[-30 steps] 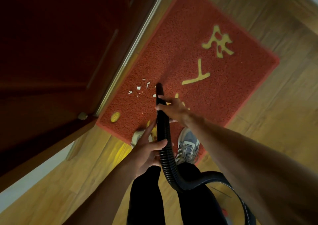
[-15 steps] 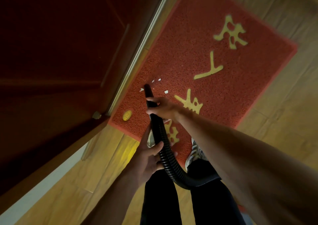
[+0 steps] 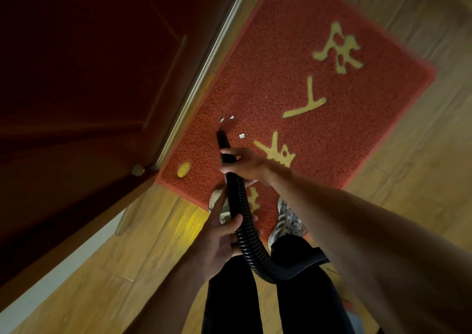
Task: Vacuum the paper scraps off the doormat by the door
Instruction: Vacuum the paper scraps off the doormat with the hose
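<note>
Right hand [image 3: 245, 165] grips black ribbed vacuum hose [image 3: 245, 231] up front for aim, left hand [image 3: 222, 241] holds slack; white paper scraps [image 3: 241, 136] 12-to-3 o'clock off black nozzle [image 3: 221, 138].

Dim, warm-toned indoor view, slightly soft throughout. The door [image 3: 89, 78] on the left sinks into near-black red shadow. A bright yellow glare patch sits on the wooden floor [image 3: 190, 227] by the mat's near corner. The doormat [image 3: 268, 78] is evenly lit, its far right edge smeared by blur. White paper scraps [image 3: 241, 136] stand out brightly. The black hose [image 3: 245, 231] loses detail against dark trousers [image 3: 229, 308]. Wide-angle distortion bends the door's edge and stretches the shadowed, unfocused right forearm [image 3: 383, 244] nearest the camera.
</note>
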Demonstrator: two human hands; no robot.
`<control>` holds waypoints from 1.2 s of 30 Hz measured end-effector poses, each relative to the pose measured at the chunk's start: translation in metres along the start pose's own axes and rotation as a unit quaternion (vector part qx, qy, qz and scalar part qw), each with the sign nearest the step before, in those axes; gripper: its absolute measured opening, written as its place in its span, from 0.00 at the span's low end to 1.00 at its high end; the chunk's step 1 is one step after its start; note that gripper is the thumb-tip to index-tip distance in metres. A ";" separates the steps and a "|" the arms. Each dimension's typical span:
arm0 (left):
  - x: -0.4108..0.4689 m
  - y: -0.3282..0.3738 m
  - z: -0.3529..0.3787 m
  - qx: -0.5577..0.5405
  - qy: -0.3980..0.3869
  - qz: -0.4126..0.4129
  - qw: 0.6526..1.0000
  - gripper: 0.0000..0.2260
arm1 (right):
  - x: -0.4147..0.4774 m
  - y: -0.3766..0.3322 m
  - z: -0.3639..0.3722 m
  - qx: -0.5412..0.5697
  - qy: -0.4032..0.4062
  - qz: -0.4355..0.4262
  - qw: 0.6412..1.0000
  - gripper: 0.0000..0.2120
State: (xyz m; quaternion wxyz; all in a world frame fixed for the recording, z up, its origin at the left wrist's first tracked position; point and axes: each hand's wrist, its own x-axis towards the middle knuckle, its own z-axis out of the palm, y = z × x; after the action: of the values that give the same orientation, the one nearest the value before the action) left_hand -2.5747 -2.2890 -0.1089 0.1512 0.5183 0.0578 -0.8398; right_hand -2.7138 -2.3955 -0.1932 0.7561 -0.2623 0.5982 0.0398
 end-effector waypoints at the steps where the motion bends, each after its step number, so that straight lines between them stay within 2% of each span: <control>1: 0.001 0.000 0.004 0.007 0.001 -0.002 1.000 0.36 | -0.003 0.003 -0.004 0.008 0.009 -0.001 1.000 0.30; 10: 0.014 0.015 0.022 0.072 0.005 -0.001 0.997 0.35 | -0.008 0.007 -0.022 0.086 0.082 -0.032 0.992 0.28; 18: 0.013 0.023 0.009 0.065 0.007 0.011 0.998 0.31 | 0.002 -0.007 -0.013 0.051 0.061 -0.034 0.996 0.29; 26: -0.003 0.007 -0.009 0.044 0.010 -0.010 0.999 0.32 | -0.001 0.005 0.011 0.036 0.040 -0.008 0.999 0.29; 33: -0.007 0.008 -0.027 0.036 -0.015 -0.027 0.999 0.42 | 0.001 0.009 0.027 0.058 0.067 -0.003 0.996 0.28; 36: -0.010 0.010 -0.029 0.047 -0.016 -0.021 0.999 0.37 | 0.001 0.008 0.029 0.062 0.071 -0.001 0.996 0.29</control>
State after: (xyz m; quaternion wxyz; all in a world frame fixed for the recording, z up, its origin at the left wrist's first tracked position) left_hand -2.5428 -2.2891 -0.1131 0.1104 0.5097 0.0269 -0.8528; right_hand -2.6913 -2.3757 -0.1927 0.7265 -0.2182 0.6514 -0.0167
